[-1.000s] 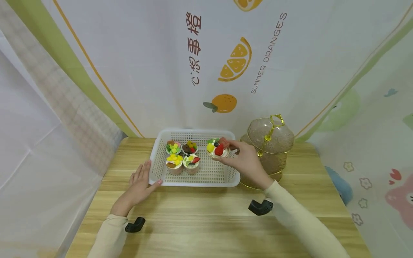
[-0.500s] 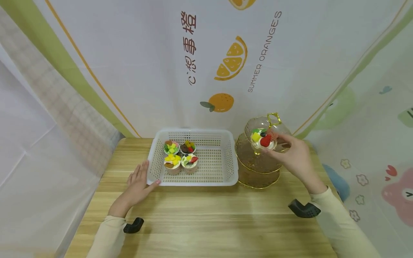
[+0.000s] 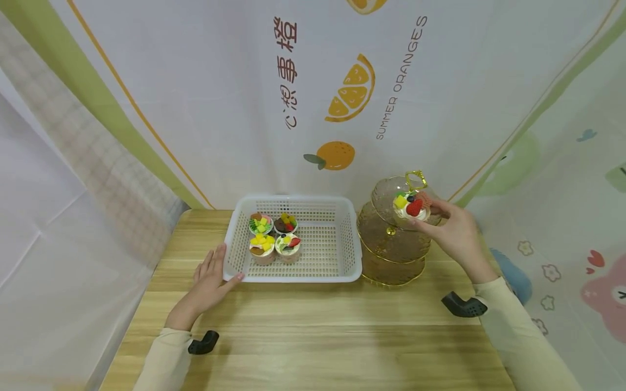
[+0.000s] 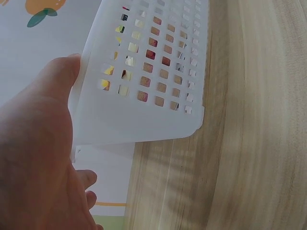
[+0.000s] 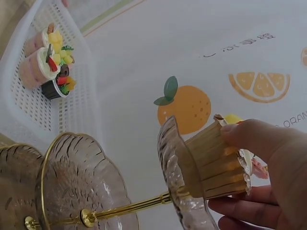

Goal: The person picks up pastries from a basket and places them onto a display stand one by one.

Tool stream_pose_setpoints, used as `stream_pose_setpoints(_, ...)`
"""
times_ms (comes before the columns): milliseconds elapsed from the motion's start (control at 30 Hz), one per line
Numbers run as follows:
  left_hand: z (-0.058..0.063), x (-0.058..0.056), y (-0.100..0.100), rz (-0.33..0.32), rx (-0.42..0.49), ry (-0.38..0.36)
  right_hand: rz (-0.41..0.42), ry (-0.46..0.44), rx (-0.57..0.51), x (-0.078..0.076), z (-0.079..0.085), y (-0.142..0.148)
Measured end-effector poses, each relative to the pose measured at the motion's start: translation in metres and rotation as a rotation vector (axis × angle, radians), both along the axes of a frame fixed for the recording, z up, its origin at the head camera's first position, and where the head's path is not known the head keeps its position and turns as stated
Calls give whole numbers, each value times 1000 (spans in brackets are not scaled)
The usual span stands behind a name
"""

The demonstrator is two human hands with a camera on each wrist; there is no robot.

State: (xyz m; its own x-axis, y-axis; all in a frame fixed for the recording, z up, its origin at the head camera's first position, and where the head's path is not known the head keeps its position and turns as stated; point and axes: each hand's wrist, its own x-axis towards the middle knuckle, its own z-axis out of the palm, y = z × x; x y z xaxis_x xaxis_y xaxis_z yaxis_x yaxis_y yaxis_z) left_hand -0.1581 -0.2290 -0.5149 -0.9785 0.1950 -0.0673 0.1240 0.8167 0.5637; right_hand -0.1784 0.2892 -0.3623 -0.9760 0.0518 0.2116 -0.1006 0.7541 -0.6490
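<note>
My right hand (image 3: 457, 239) pinches a fruit-topped cupcake (image 3: 411, 208) between thumb and fingers at the top tier of a tiered stand (image 3: 379, 239). In the right wrist view the cupcake's pleated, gold-brown wrapper (image 5: 216, 160) is partly behind the clear top plate (image 5: 168, 148); whether its base touches the plate I cannot tell. My left hand (image 3: 207, 290) rests at the near left corner of a white perforated basket (image 3: 298, 279). Its thumb (image 4: 67, 72) touches the rim, with the fingers along the left side. Several dessert cups (image 3: 288, 247) stand in the basket's left half.
A gold ring handle (image 3: 415, 179) rises above the stand, close to my right hand. The basket's right end sits beside the stand. A wooden table (image 3: 313, 336) lies beneath, with a printed white curtain (image 3: 244, 108) behind it.
My right hand has carried the cupcake right, from above the basket to the stand's top tier, then slightly lower and further right. The left hand has stayed at the basket.
</note>
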Motion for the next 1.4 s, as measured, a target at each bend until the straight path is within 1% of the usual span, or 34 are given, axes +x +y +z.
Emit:
stream_pose_setpoints(300, 3, 1, 0, 3, -4, -6, -22, 18, 44, -3, -6, 4)
stream_pose_setpoints(533, 4, 1, 0, 9, -7, -11, -12, 23, 48, -4, -10, 3)
stream_pose_setpoints(833, 4, 1, 0, 10, -3, -8, -6, 46, 43, -3, -10, 3)
stream_pose_setpoints(1133, 2, 1, 0, 11, 4, -4, -14, 29, 70, -3, -10, 3)
stream_pose_setpoints(1400, 2, 2, 0, 10, 7, -1, -22, 26, 92, -2, -7, 2)
